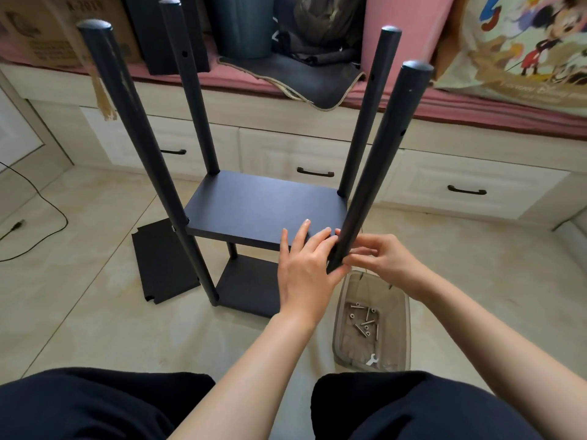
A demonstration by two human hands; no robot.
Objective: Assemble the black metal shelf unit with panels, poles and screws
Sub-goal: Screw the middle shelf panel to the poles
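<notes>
Both hands (336,258) reach forward, meeting at the near-right pole (381,163).

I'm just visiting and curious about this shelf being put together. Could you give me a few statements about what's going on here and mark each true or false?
1. Four poles stand upright around the upper panel. True.
2. Both hands work at the near right pole. True: the left hand and right hand meet there.
3. The spare panel leans against the drawers. False: it lies flat on the floor, left of the unit.
4. The plastic tub is full of poles. False: it holds screws and a small wrench.
</notes>
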